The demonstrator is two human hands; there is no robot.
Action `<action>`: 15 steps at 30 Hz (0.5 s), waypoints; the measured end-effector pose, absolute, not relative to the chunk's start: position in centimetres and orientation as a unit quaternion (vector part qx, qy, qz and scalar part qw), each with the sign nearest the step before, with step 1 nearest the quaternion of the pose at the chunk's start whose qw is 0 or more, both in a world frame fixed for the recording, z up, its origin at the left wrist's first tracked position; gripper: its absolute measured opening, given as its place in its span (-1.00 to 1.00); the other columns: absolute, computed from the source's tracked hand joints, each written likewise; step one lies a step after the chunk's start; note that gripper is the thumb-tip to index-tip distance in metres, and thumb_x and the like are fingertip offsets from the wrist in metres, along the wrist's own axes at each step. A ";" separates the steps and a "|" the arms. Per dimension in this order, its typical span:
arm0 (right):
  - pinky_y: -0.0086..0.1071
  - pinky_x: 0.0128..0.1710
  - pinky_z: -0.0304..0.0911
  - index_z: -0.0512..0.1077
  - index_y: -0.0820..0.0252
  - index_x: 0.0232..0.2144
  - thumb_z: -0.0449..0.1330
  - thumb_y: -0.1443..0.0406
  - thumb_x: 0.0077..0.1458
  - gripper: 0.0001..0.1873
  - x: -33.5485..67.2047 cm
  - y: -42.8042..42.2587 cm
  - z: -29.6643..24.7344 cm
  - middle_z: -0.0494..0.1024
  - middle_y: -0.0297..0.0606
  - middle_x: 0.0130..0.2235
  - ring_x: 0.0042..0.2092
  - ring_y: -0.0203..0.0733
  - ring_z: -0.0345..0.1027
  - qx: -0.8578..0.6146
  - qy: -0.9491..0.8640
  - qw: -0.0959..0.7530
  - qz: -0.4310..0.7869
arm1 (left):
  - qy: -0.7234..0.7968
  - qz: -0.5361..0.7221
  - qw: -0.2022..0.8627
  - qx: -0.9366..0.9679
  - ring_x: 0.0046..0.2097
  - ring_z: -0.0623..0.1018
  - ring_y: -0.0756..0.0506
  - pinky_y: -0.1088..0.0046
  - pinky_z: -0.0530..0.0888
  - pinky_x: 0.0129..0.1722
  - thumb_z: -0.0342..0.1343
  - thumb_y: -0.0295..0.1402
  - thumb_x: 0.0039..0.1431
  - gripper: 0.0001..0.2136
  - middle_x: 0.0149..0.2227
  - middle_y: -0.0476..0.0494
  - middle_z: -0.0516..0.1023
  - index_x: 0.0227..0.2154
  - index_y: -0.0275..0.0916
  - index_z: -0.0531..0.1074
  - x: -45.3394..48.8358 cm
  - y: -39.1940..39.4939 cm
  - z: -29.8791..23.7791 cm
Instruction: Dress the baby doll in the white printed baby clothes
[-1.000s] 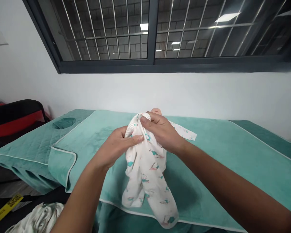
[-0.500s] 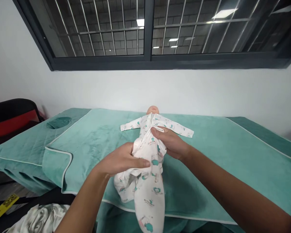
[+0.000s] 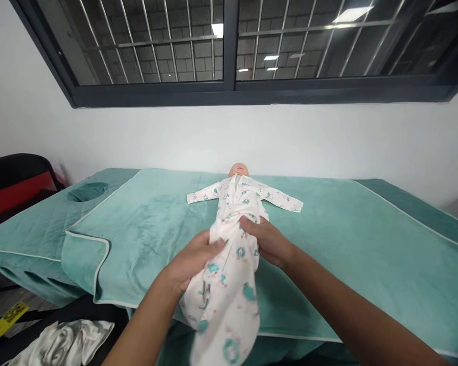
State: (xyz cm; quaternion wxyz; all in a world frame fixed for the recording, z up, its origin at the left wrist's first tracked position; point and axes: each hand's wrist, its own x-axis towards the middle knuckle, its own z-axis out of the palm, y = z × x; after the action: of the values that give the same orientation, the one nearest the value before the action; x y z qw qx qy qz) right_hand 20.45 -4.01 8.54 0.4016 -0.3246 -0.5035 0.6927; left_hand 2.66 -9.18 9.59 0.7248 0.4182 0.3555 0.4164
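A baby doll [image 3: 238, 169] lies on its back, its head toward the wall. It wears a white baby sleepsuit [image 3: 234, 284] with teal and pink prints, the sleeves spread out to both sides. My left hand [image 3: 198, 254] grips the suit's left edge at the leg part, thumb on top. On the other side, my right hand [image 3: 266, 238] pinches the gathered fabric near the doll's waist. The lower legs of the suit hang toward me over the bed's near edge, slightly blurred. The doll's own legs are hidden by cloth.
A teal cover [image 3: 347, 254] with pale piping lies over the bed, which has a face hole [image 3: 87, 192] at the left. Crumpled patterned cloth [image 3: 66, 343] and a yellow tag [image 3: 3, 325] are at lower left. A red and black chair [image 3: 19, 188] stands left; a barred window is above.
Both hands still hold the sleepsuit. My right hand has slid down toward me, and the fabric over the doll's front lies flatter. The hanging legs have swung a little left.
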 end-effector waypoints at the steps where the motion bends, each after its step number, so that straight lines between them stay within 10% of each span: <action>1: -0.22 -0.21 0.42 0.48 0.26 -0.11 0.28 -0.06 -0.02 -0.42 20.5 -4.0 8.4 0.61 -0.11 -0.26 -0.26 -0.06 0.50 -0.324 -0.482 0.412 0.702 | 0.357 0.369 0.733 0.446 -0.23 0.61 -0.19 0.40 0.50 -0.27 0.36 -0.24 -0.08 -0.51 -0.21 -0.27 0.62 -0.07 -0.34 0.48 2.5 -9.3 9.4; 15: -0.15 0.04 0.28 0.52 0.17 -0.06 0.26 -0.02 0.02 -0.48 25.7 -10.5 0.8 0.58 -0.14 -0.12 -0.04 0.06 0.44 -0.430 -0.490 0.295 0.698 | 0.441 0.291 0.575 0.624 -0.17 0.55 -0.18 0.33 0.42 -0.09 0.05 -0.36 0.12 -0.75 -0.19 -0.09 0.62 -0.19 -0.21 0.56 4.6 -9.5 5.9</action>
State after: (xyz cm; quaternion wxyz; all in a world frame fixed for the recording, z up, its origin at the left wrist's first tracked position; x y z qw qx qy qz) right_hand 25.68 -10.48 0.84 0.2954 -0.4304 -0.4897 0.6983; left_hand 4.56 -9.48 5.90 0.5750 0.6244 0.4413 0.2912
